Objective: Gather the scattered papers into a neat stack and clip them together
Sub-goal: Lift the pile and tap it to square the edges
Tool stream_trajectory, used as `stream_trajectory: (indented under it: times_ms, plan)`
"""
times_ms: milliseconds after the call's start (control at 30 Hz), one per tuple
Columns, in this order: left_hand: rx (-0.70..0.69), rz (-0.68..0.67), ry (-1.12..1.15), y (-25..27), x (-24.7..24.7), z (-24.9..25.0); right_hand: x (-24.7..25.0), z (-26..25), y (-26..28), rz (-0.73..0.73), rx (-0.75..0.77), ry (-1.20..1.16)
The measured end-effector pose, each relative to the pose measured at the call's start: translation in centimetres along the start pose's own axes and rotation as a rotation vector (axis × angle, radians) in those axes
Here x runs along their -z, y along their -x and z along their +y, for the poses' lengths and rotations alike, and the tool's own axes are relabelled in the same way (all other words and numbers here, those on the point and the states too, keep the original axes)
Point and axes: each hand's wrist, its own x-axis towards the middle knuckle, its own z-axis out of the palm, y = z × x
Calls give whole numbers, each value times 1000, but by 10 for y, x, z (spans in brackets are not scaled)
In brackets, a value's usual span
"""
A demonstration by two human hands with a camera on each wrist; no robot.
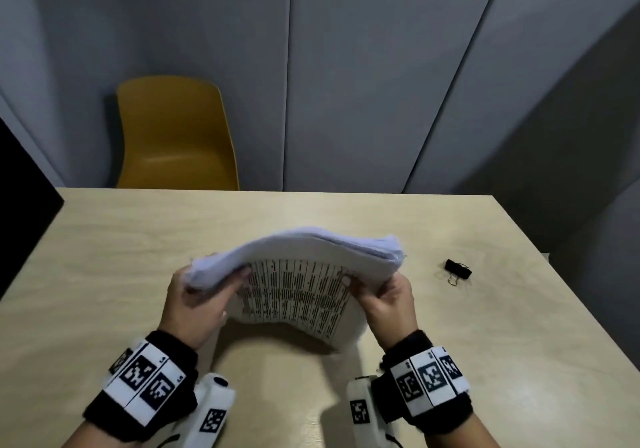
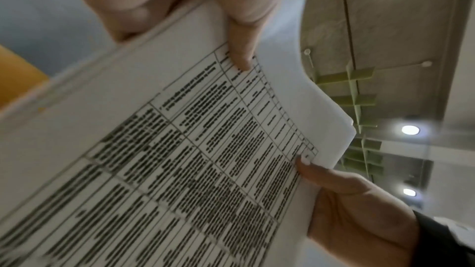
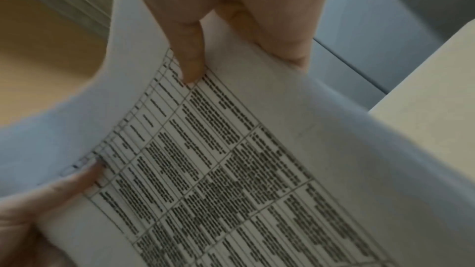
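A stack of white papers (image 1: 298,281) with a printed table on the sheet facing me stands on edge on the wooden table (image 1: 104,240), bowed between both hands. My left hand (image 1: 197,302) grips its left side, thumb on the printed face. My right hand (image 1: 384,295) grips its right side the same way. The left wrist view shows the papers (image 2: 180,149) with my left thumb on the table print and my right hand (image 2: 354,206) at the far edge. In the right wrist view the papers (image 3: 231,159) fill the frame. A black binder clip (image 1: 458,270) lies on the table to the right, apart from both hands.
A yellow chair (image 1: 173,136) stands behind the table's far edge at the left. Grey wall panels (image 1: 346,67) close off the back. A dark object (image 1: 20,205) borders the table's left side. The table's right edge runs diagonally just past the clip.
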Motion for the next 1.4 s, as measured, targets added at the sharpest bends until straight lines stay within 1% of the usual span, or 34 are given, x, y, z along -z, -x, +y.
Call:
stream_trajectory:
  times_ms: [67, 100, 167, 233, 267, 300, 367, 500, 567, 633, 667, 700, 767, 800, 833, 867, 933, 1033, 1100, 1133, 1200, 1267, 1300, 1333, 1367, 1400]
  plan:
    - [13, 56, 49, -1, 2, 2, -1, -3, 1, 10, 30, -11]
    - [-3, 72, 42, -2, 2, 3, -1, -2, 1, 10, 44, -6]
    - [60, 9, 90, -1, 7, -2, -1, 4, 4, 28, 38, 38]
    - [138, -49, 38, 6, 7, -8, -2, 13, 10, 37, 21, 113]
    - [151, -43, 7, 10, 4, -13, -4, 15, 12, 46, 18, 133]
    - [151, -17, -16, 11, 3, -12, -5, 16, 13, 56, 19, 131]
    - [108, 55, -68, 10, 1, -14, -7, 12, 13, 68, 41, 94]
    - [89, 59, -44, 9, -2, -1, -11, 7, 14, 82, 46, 100]
    - [82, 102, 8, 9, -2, 5, -14, 4, 19, 70, 61, 142]
    - [-13, 181, 53, 7, 4, 6, -16, -4, 19, 92, 151, 191]
    - [-69, 199, 52, 5, 7, 6, -19, -9, 18, 101, 218, 216]
    - [-126, 212, 1, 4, 10, 6, -21, -14, 16, 107, 294, 261]
    - [-283, 205, -221, 2, 9, 11, -25, -23, 13, 128, 445, 431]
    - [-356, 184, -346, 2, 7, 14, -27, -26, 12, 126, 488, 516]
    - [-415, 170, -446, 2, 4, 15, -27, -27, 11, 124, 496, 572]
    - [-436, 155, -491, 2, 2, 17, -27, -29, 10, 123, 486, 597]
    - [-422, 134, -499, 3, 2, 19, -24, -29, 10, 134, 475, 593]
    - [-403, 134, -493, 3, 9, 19, -23, -30, 12, 164, 505, 588]
    - [-377, 148, -439, 5, 12, 21, -24, -33, 15, 187, 510, 531]
    - [-329, 159, -372, 5, 11, 24, -25, -36, 17, 191, 484, 485]
    - [-172, 147, -184, 5, 14, 20, -21, -37, 17, 172, 399, 383]
    - [-8, 88, 16, 2, 20, 10, -13, -29, 13, 78, 262, 273]
    - [48, 38, 68, 2, 21, 4, -12, -24, 10, 24, 175, 224]
    - [91, -9, 66, 4, 19, 0, -14, -18, 8, -4, 92, 198]
    - [115, -26, 41, 4, 15, -1, -15, -12, 7, 8, 29, 196]
    - [127, -12, 7, 4, 11, -2, -16, -8, 5, 36, 2, 199]
